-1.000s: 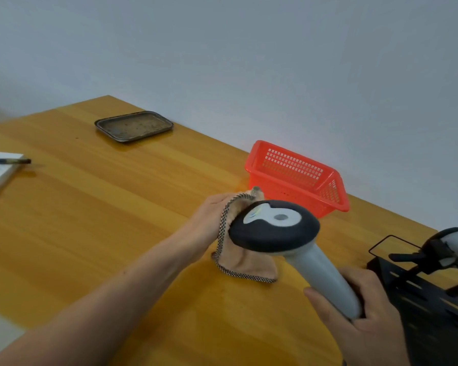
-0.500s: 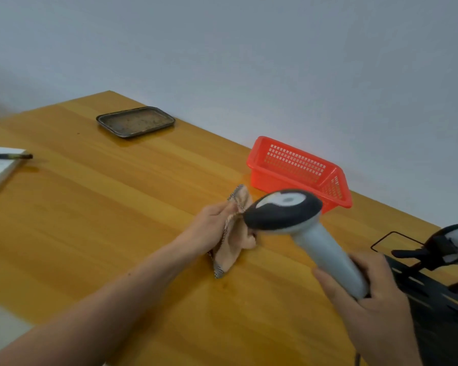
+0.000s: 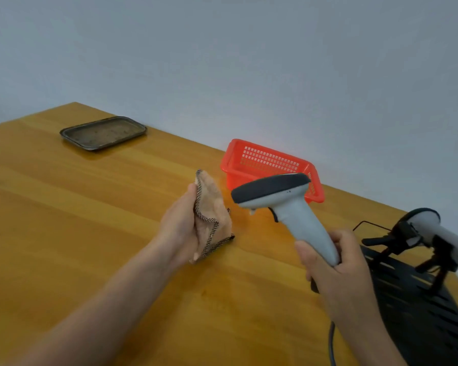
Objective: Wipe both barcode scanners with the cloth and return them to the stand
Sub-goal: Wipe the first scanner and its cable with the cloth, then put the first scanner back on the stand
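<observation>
Above table (image 3: 64, 233) — right hand (image 3: 336, 273) grips scanner (image 3: 283, 202), left hand (image 3: 180, 225) cloth (image 3: 212, 210).

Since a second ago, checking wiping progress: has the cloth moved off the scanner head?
Yes. The cloth in the left hand has pulled left, apart from the scanner fronting the red basket.

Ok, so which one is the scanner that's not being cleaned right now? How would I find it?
Look at the far right end of the wooden table, where a black stand sits. The resting scanner is perched on it, at the picture's edge. Unlike the scanner gripped in the right hand, nobody is touching it.
</observation>
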